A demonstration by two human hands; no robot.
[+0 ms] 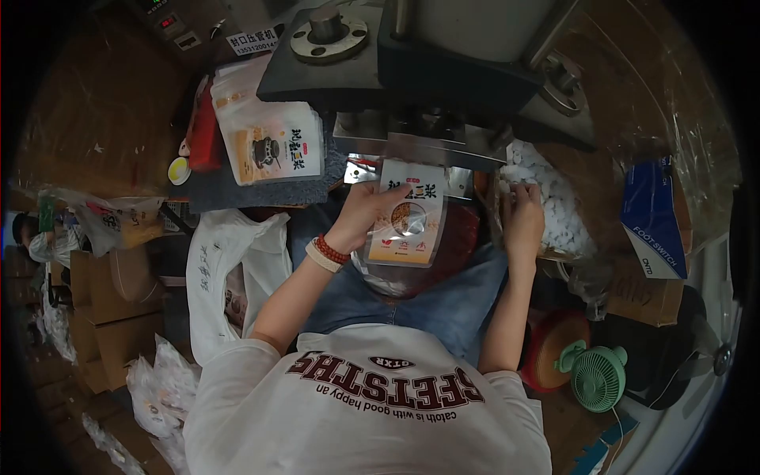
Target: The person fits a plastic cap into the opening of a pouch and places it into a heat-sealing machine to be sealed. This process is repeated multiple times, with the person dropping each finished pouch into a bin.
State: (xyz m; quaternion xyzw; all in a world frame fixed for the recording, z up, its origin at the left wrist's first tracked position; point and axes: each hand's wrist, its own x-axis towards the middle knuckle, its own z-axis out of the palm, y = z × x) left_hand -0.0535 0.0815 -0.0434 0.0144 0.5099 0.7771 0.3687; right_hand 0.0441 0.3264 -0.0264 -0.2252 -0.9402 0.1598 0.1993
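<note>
Head view: left hand (pixel 368 210) grips a printed pouch (pixel 410 218), right hand (pixel 524 220) reaches into white pieces (pixel 560 207)

The left fingers are closed on the pouch's 10 o'clock edge, thumb across its printed front. Its lower edge is free, pointing to 6 o'clock above the lap (pixel 356 293); its top end lies close under the machine (pixel 455 79) at 12 o'clock, though contact there cannot be told. The right fingers curl down among the pieces at 3 o'clock; whether they pinch one, I cannot tell. A narrow gap separates the pouch's 3 o'clock edge from the tray (pixel 496 226).

Stacked pouches (pixel 273 146) sit at 10 o'clock on a grey mat (pixel 237 194), their near edge just inside the mat's front edge. A white bag (pixel 207 277) crowds the left forearm at 8 o'clock. Past the tray, a blue box (pixel 653 218) stands well apart at 3 o'clock.
</note>
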